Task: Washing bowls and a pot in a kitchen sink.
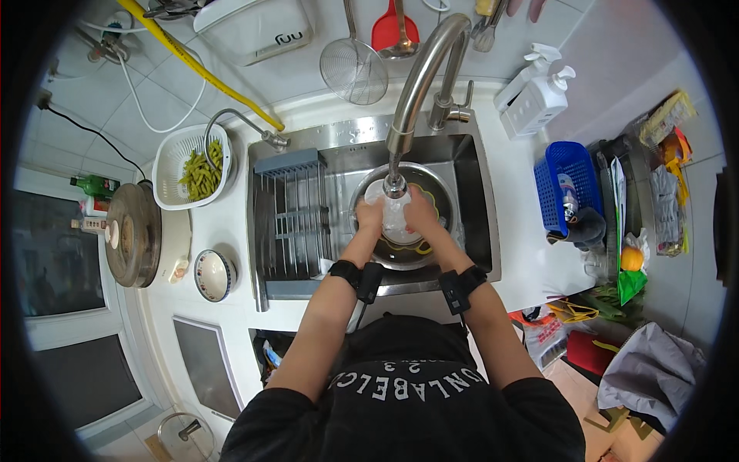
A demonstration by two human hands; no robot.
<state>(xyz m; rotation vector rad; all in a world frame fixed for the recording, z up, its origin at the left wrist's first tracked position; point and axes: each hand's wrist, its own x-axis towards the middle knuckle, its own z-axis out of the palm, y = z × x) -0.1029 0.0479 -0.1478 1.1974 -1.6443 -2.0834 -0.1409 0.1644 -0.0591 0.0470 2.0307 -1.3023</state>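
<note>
Under the head of a steel pull-down faucet [401, 138], my two hands hold a pale bowl [394, 216] between them. My left hand [369, 213] grips its left side, and my right hand [420, 213] its right side. Water appears to fall into the bowl. Below it, a round stainless steel basin [450, 199] stands in the sink [488, 231]; it holds water and something with a yellow rim, partly hidden by my hands and the bowl.
A grey-ended wire rack [291, 164] spans the sink's left part. Left of it are a small curved tap [242, 118], a white basket [167, 193] of green pods and a patterned bowl [215, 276]. On the right stand white pump bottles [537, 107] and a blue basket [545, 185].
</note>
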